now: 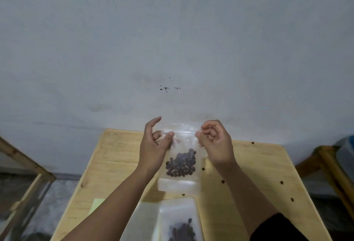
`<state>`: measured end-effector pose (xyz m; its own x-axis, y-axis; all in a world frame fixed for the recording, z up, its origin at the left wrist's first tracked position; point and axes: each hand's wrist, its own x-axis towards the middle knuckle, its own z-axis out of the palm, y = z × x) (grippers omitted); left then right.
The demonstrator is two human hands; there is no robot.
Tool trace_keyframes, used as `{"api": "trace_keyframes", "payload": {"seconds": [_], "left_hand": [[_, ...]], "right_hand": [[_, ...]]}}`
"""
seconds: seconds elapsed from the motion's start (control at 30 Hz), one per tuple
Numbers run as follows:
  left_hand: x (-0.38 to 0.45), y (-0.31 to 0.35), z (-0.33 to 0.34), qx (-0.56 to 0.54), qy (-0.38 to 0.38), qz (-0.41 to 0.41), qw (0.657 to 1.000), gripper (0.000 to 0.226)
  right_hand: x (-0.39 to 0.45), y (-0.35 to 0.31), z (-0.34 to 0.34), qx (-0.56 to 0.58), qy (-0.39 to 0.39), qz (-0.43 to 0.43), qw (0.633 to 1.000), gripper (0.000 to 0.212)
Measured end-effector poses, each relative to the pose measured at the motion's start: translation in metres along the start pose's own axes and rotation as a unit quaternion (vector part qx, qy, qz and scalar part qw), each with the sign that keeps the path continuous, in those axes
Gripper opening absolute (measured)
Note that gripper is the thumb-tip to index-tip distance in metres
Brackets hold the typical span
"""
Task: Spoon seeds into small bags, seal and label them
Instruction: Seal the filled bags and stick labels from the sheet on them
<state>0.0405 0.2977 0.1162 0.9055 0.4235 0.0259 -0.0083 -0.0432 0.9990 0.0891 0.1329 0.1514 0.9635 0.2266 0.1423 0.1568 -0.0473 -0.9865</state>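
Bare forearms and hands; a black sleeve (277,227) covers the right upper arm

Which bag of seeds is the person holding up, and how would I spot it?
Find the pale wooden table against the grey wall. Above its middle, the left hand and right hand pinch the top corners of a clear bag with dark seeds at its bottom. The other seed bag lies flat at the table's near edge; this one hangs upright.

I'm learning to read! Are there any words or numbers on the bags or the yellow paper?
No words or numbers can be read anywhere.
The held bag: clear, no label showing.
The bag lying on the table: no writing showing.
The yellow paper: blank where it shows.
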Motion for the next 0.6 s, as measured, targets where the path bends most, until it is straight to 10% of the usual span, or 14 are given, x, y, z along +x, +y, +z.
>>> {"api": "trace_keyframes", "payload": {"seconds": [0.6], "left_hand": [[-0.01, 0.036, -0.013, 0.046, -0.113, 0.062, 0.991, 0.024]], "right_hand": [[-0.027, -0.037, -0.01, -0.055, 0.009, 0.055, 0.997, 0.008]]}}
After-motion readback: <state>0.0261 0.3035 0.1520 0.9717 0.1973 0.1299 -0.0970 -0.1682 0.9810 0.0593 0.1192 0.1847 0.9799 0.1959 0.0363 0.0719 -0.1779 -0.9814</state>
